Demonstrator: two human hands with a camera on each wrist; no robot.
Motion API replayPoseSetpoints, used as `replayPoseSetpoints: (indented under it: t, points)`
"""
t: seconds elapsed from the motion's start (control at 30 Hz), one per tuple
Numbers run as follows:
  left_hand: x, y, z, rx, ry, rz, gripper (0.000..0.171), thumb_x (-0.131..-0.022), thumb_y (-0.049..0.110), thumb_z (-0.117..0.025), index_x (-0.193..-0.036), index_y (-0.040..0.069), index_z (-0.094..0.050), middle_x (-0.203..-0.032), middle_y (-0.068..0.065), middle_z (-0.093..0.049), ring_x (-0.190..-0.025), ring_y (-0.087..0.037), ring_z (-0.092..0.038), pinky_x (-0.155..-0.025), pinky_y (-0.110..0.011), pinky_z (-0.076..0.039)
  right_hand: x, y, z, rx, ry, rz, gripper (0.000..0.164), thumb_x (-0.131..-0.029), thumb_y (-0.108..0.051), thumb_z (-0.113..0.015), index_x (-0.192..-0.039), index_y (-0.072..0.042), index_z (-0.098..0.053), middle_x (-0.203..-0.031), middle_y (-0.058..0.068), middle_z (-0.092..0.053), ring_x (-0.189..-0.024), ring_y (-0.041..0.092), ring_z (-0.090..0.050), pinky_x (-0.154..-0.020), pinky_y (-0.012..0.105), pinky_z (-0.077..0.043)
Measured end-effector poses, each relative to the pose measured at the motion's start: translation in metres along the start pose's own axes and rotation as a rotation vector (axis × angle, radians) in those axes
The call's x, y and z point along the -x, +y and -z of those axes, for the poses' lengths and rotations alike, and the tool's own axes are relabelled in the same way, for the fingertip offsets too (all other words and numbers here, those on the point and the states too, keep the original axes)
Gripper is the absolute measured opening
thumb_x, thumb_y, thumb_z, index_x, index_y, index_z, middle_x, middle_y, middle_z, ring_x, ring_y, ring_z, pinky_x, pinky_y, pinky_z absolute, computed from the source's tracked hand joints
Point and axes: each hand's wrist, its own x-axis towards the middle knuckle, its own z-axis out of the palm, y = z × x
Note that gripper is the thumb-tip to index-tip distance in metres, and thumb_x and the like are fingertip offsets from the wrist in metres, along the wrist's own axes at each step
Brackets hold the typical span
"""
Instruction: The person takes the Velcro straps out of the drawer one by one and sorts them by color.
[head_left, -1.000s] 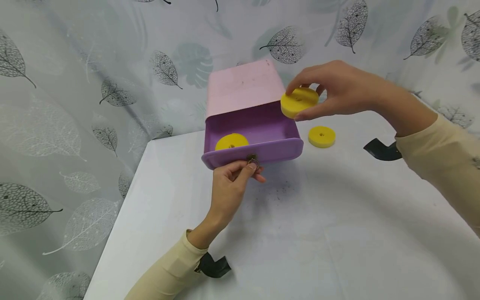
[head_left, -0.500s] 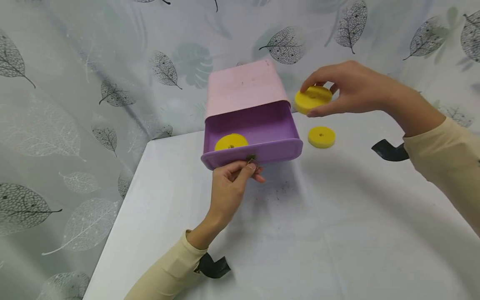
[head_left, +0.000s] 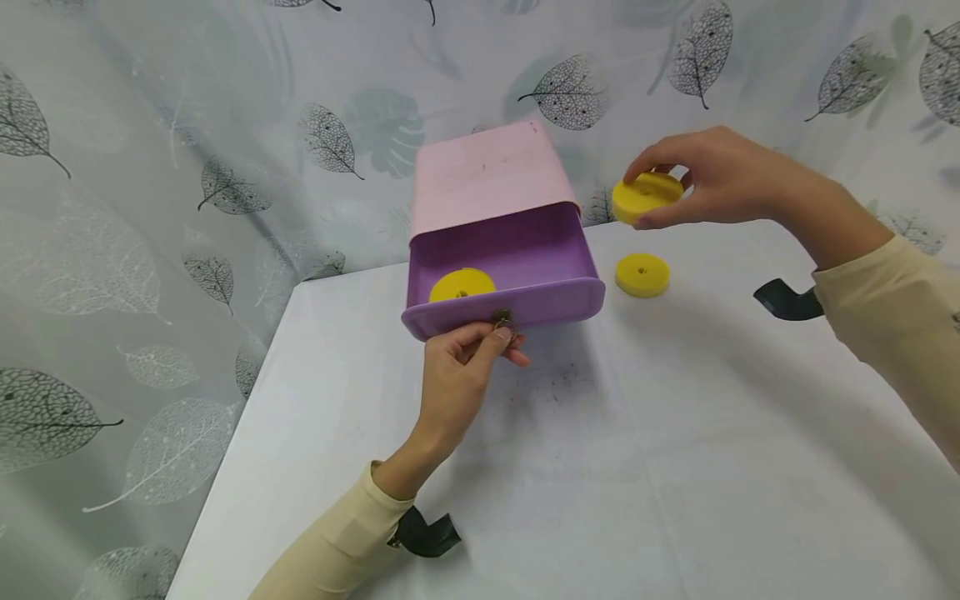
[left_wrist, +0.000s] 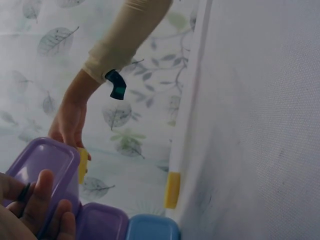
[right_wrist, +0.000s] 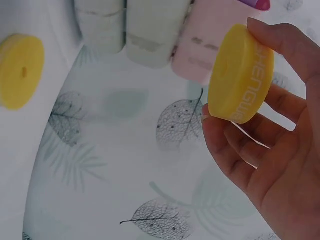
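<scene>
My left hand [head_left: 453, 379] pinches the small ring pull [head_left: 506, 328] on the front of a purple drawer [head_left: 543, 301], which is pulled out of a pink cabinet [head_left: 487, 179]. One yellow disc [head_left: 459, 283] lies inside, at the drawer's left front. To the right of the cabinet, my right hand [head_left: 731, 179] holds a second yellow disc [head_left: 647, 202] by its rim, between thumb and fingers. Raised lettering shows on that held disc [right_wrist: 237, 77] in the right wrist view. Below it, a third yellow disc [head_left: 642, 276] with a small centre hole rests on the white surface.
Beyond the pulled-out drawer, the left wrist view shows another purple drawer front [left_wrist: 102, 222] and a blue one [left_wrist: 152, 229]. A leaf-patterned curtain [head_left: 262, 108] hangs behind and left of the white table [head_left: 600, 500]. Dark straps [head_left: 427, 533] hang at both sleeves.
My right hand has carried its yellow disc rightward, from over the drawer's right corner to beside the cabinet. The left hand and drawer have stayed almost still.
</scene>
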Motion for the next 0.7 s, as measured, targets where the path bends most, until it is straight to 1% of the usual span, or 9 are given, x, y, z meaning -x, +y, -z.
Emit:
replayPoseSetpoints:
  t: [0.03,0.1,0.27,0.33,0.53,0.63,0.7]
  points:
    - [0.0,0.0,0.0,0.001,-0.001,-0.001,0.023,-0.102,0.012,-0.062,-0.094,-0.006,-0.075,-0.076,-0.013,-0.074,-0.095,-0.03,-0.074,-0.103,-0.042,-0.049,0.0,0.003,-0.001,0.004,-0.005,-0.01,0.051,-0.085,-0.029,-0.088,-0.128,-0.009,-0.069,-0.125,0.01,-0.068,-0.102,0.025,-0.058,-0.083,0.046,-0.053]
    - [0.0,0.0,0.0,0.001,-0.002,-0.005,0.023,-0.102,0.012,-0.062,-0.095,-0.006,-0.075,-0.076,-0.014,-0.074,-0.094,-0.031,-0.074,-0.103,-0.042,-0.049,0.001,0.007,-0.001,0.005,-0.018,-0.036,0.052,-0.086,-0.03,-0.087,-0.129,-0.009,-0.068,-0.127,0.012,-0.067,-0.102,0.027,-0.058,-0.083,0.047,-0.053]
    - [0.0,0.0,0.0,0.002,-0.002,-0.004,0.022,-0.102,0.012,-0.063,-0.095,-0.004,-0.076,-0.076,-0.015,-0.073,-0.093,-0.031,-0.074,-0.103,-0.042,-0.049,0.005,0.019,-0.002,0.019,-0.044,-0.097,0.052,-0.088,-0.035,-0.085,-0.13,-0.01,-0.067,-0.127,0.011,-0.066,-0.101,0.026,-0.057,-0.08,0.034,-0.052]
    - [0.0,0.001,0.0,0.002,-0.001,-0.003,0.022,-0.102,0.012,-0.063,-0.095,-0.005,-0.076,-0.076,-0.015,-0.073,-0.093,-0.032,-0.074,-0.103,-0.042,-0.049,0.007,0.023,-0.003,0.023,-0.054,-0.115,0.052,-0.088,-0.036,-0.085,-0.13,-0.01,-0.067,-0.127,0.012,-0.065,-0.1,0.027,-0.058,-0.077,0.032,-0.052]
    - [0.0,0.0,0.0,0.005,0.001,-0.001,0.023,-0.102,0.012,-0.063,-0.095,-0.006,-0.075,-0.077,-0.014,-0.074,-0.093,-0.032,-0.074,-0.103,-0.043,-0.049,0.008,0.035,-0.007,0.024,-0.081,-0.156,0.057,-0.089,-0.036,-0.084,-0.134,-0.007,-0.065,-0.129,0.019,-0.064,-0.102,0.034,-0.059,-0.076,0.04,-0.053]
    - [0.0,-0.001,0.0,0.006,0.0,-0.004,0.022,-0.102,0.011,-0.063,-0.095,-0.006,-0.076,-0.077,-0.014,-0.074,-0.093,-0.032,-0.074,-0.103,-0.042,-0.049,0.009,0.041,-0.01,0.03,-0.09,-0.18,0.057,-0.09,-0.037,-0.083,-0.134,-0.006,-0.064,-0.131,0.019,-0.063,-0.105,0.036,-0.06,-0.077,0.042,-0.054]
    - [0.0,-0.001,0.0,0.008,-0.001,-0.002,0.022,-0.102,0.011,-0.063,-0.095,-0.006,-0.076,-0.077,-0.014,-0.074,-0.093,-0.032,-0.074,-0.103,-0.042,-0.049,0.01,0.046,-0.011,0.021,-0.095,-0.193,0.057,-0.09,-0.036,-0.083,-0.134,-0.005,-0.064,-0.133,0.021,-0.062,-0.108,0.038,-0.059,-0.08,0.045,-0.054]
